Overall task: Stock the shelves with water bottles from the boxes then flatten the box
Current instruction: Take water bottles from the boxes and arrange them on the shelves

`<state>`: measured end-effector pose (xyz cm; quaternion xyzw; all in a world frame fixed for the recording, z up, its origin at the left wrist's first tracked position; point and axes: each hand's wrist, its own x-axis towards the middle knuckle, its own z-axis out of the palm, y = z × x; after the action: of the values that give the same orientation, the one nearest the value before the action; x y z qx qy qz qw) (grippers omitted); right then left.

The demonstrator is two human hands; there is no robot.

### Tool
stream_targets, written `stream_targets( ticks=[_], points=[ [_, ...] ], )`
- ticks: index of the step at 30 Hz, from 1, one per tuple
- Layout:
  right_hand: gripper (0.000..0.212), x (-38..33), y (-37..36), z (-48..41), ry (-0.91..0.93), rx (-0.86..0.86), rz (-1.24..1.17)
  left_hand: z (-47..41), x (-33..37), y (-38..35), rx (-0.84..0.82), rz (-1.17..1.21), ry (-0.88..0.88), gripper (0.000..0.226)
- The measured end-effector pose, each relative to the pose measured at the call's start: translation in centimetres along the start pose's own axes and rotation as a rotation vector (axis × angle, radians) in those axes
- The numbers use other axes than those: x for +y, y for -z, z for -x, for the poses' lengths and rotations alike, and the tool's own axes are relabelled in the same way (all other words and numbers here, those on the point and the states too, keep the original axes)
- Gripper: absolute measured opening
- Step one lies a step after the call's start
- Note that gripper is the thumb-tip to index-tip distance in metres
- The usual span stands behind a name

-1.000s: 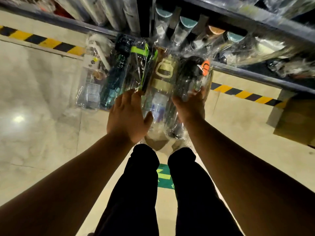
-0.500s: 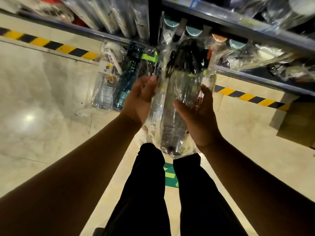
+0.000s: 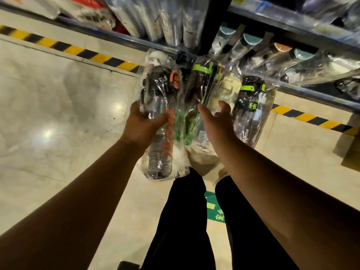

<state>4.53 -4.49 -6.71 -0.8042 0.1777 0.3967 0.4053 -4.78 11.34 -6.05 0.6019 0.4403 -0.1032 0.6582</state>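
Several plastic-wrapped water bottles lie on the floor in front of the bottom shelf [image 3: 303, 95]. My left hand [image 3: 145, 124] grips a clear bottle with a black cap and orange lettering [image 3: 160, 121], wrapped in film, at the left of the row. My right hand [image 3: 215, 121] has its fingers curled round the cream-capped bottle [image 3: 224, 90] in the middle. A bottle with a green lid [image 3: 251, 106] lies to the right of that hand. Green-trimmed bottles [image 3: 196, 78] lie between my hands.
Shelves above hold more wrapped bottles with teal and orange caps [image 3: 251, 40]. Yellow-black hazard tape [image 3: 68, 48] runs along the floor under the shelf. A cardboard box [image 3: 350, 141] sits at the right edge. My black-trousered legs [image 3: 187, 221] stand below, over a green floor sticker [image 3: 214, 209].
The big bottle that both hands held half a second ago now lies at the right of the row. My left hand has taken the orange-lettered bottle; my right hand moved to the cream-capped one.
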Motion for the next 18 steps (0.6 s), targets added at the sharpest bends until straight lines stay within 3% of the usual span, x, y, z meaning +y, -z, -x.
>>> stream_targets(
  ticks=[4, 9, 13, 18],
  points=[
    [0.109, -0.1, -3.5, -2.3, -0.155, 0.035, 0.049, -0.5, -3.1, 2.4, 0.106, -0.027, 0.03, 0.068],
    [0.126, 0.0, -7.0, -4.6, -0.204, 0.087, 0.141, -0.5, -6.1, 3.8, 0.181, -0.069, 0.068, 0.069],
    [0.124, 0.4, -7.7, -5.8, -0.201, 0.13, 0.12, -0.3, -7.6, 4.2, 0.214, -0.054, 0.089, 0.076],
    [0.102, 1.6, -6.2, -4.1, -0.099, 0.137, -0.001, 0.6, -7.3, 3.8, 0.18, -0.024, 0.071, 0.077]
  ],
)
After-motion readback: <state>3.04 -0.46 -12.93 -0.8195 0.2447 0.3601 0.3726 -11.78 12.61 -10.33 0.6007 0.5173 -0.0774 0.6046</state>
